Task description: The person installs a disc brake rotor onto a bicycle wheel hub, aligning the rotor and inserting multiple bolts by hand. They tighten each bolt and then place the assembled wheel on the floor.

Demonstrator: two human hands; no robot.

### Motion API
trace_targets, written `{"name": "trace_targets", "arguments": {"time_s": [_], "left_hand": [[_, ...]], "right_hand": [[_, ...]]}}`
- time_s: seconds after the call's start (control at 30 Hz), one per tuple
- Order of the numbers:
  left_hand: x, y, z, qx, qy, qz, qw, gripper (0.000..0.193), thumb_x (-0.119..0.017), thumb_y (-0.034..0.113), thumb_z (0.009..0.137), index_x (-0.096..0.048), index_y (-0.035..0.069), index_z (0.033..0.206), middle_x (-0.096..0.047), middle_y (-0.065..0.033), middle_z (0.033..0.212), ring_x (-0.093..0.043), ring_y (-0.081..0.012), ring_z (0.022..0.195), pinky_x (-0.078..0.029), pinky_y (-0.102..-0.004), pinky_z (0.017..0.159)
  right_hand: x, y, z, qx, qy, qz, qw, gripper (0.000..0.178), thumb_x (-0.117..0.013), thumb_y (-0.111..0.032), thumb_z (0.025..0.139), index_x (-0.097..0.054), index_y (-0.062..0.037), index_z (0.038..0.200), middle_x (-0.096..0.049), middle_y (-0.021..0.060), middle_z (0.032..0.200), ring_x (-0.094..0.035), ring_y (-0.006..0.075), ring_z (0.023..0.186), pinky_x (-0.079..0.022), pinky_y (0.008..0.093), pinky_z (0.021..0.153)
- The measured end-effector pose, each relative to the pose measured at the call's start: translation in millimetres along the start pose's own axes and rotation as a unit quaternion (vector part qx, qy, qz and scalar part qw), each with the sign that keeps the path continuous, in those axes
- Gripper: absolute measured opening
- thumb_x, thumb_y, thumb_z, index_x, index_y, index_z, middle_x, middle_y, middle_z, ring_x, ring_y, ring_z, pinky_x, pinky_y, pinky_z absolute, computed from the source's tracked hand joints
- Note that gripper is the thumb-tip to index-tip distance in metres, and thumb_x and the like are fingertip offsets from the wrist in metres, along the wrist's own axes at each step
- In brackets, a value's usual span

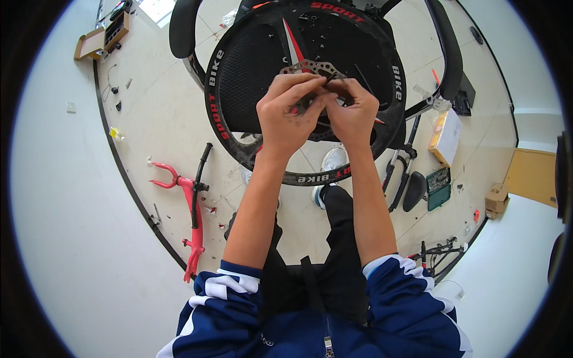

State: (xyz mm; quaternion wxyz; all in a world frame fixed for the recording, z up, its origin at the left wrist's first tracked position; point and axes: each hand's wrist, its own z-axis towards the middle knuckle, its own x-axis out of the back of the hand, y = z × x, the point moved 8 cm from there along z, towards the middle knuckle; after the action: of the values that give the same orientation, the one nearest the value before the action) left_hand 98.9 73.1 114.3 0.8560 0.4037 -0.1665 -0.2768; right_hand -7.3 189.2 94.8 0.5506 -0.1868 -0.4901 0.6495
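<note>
A black bicycle wheel (213, 80) with red and white lettering lies flat on a black chair seat (245, 98). Over its hub, a perforated disc brake rotor (307, 65) shows partly from behind my fingers. My left hand (285, 113) is closed above the rotor, thumb and fingertips pinched together. Beside it, almost touching, my right hand (353, 114) is closed too, around a small dark piece whose kind I cannot make out. Fingers hide most of the hub. Small screws (322, 38) and a thin black rod (362, 77) lie beyond the hands, within the wheel's outline.
Chair armrests (184, 30) flank the wheel. On the floor at left lies a pink bike frame (190, 200) beside a black handlebar (202, 185). To the right are a black saddle (414, 192), a green case of small parts (439, 190) and a white-and-yellow box (445, 137).
</note>
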Motion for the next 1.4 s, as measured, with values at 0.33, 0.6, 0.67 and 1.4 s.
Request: {"name": "trace_targets", "arguments": {"time_s": [0.33,0.6,0.67,1.4], "left_hand": [[1.3,1.7,0.5,-0.001,-0.009,0.023,1.0,0.017,-0.079,-0.005,0.074,-0.075,0.0,0.09,-0.072,-0.0095,0.088,-0.068,-0.0222,0.077,-0.056,-0.0292,0.067],[-3.5,11.3,-1.0,-0.045,-0.011,0.041,0.998,0.019,-0.074,-0.009,0.077,-0.073,0.0,0.093,-0.071,-0.01,0.088,-0.067,-0.024,0.079,-0.055,-0.0317,0.069],[-6.1,11.2,-1.5,-0.044,-0.015,0.035,0.998,0.019,-0.074,-0.009,0.077,-0.073,0.0,0.094,-0.071,-0.0101,0.088,-0.067,-0.0243,0.08,-0.055,-0.0317,0.069],[-9.2,6.1,-5.2,-0.03,-0.067,0.018,0.997,0.026,-0.068,-0.013,0.076,-0.069,-0.003,0.1,-0.07,-0.0133,0.096,-0.068,-0.0276,0.086,-0.055,-0.0328,0.077]], "right_hand": [[-8.1,-23.9,2.2,0.095,-0.029,0.02,0.995,0.025,-0.07,0.004,0.078,-0.076,-0.003,0.102,-0.074,0.0135,0.095,-0.073,0.0233,0.078,-0.054,0.0288,0.068],[-5.8,-9.2,-9.8,-0.011,-0.017,-0.022,1.0,0.024,-0.068,0.003,0.082,-0.076,-0.003,0.104,-0.075,0.0142,0.089,-0.073,0.022,0.077,-0.054,0.0283,0.065],[-5.5,-8.9,-8.4,-0.01,-0.027,-0.029,0.999,0.025,-0.068,0.003,0.082,-0.076,-0.0031,0.105,-0.075,0.0145,0.09,-0.073,0.0221,0.077,-0.055,0.0283,0.067],[-8.7,-117.4,16.5,0.659,-0.448,-0.302,0.523,0.011,-0.072,-0.006,0.074,-0.07,0.0028,0.081,-0.064,0.0088,0.084,-0.066,0.0187,0.077,-0.057,0.0268,0.068]]}}
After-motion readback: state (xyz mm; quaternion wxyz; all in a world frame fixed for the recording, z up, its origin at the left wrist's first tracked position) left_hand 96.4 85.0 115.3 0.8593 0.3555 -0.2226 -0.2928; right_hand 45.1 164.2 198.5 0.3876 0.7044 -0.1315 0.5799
